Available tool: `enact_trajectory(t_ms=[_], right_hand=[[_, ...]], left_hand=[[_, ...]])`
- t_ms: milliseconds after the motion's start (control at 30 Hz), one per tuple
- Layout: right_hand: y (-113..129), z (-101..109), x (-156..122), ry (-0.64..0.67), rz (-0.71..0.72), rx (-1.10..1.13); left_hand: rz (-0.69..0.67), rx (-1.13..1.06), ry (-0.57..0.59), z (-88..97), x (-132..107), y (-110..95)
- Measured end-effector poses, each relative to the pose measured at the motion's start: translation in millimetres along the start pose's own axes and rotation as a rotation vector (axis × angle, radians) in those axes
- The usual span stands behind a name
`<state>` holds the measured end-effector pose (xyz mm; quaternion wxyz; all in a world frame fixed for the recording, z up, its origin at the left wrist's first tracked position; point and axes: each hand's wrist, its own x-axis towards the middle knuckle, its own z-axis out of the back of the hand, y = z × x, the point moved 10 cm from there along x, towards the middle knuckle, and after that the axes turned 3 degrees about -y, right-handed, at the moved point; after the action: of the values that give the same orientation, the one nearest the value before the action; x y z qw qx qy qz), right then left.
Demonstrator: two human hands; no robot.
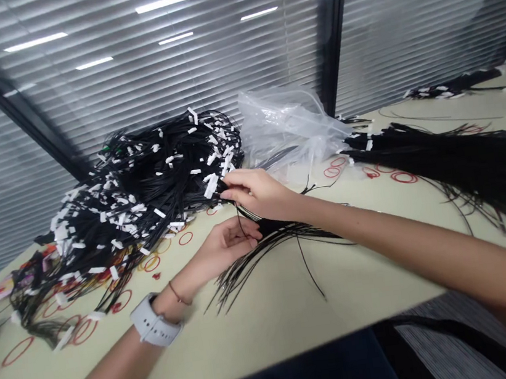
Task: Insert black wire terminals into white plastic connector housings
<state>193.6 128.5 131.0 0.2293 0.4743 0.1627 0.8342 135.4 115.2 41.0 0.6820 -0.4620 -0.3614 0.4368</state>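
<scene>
Right hand (256, 192): fingers pinched together on a black wire bundle (281, 232) at mid-frame on the worktop (270, 318), beside a heap of white-connector wires (141, 192); left hand (227, 245): fingers half-curled just below, grip unclear.

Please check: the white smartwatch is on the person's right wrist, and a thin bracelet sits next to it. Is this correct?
No: the head view shows the white smartwatch on the left wrist, not the right. The thin bracelet does sit next to it.
</scene>
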Motion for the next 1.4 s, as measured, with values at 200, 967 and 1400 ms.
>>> enact_trajectory(t_ms=[200, 967, 1400], right_hand=[[-4.2, 12.5, 3.3, 0.022, -0.036, 0.054], [13.8, -3.0, -0.6, 0.175, 0.001, 0.111], [12.9, 109.3, 29.0, -0.223, 0.020, -0.027]], left_hand=[[0.081, 0.026, -0.199, 46.8, -9.2, 24.3], [-0.185, 1.214, -0.169, -3.9, -12.5, -21.0], [-0.172, 1.118, 0.130, -25.2, 5.3, 32.8]])
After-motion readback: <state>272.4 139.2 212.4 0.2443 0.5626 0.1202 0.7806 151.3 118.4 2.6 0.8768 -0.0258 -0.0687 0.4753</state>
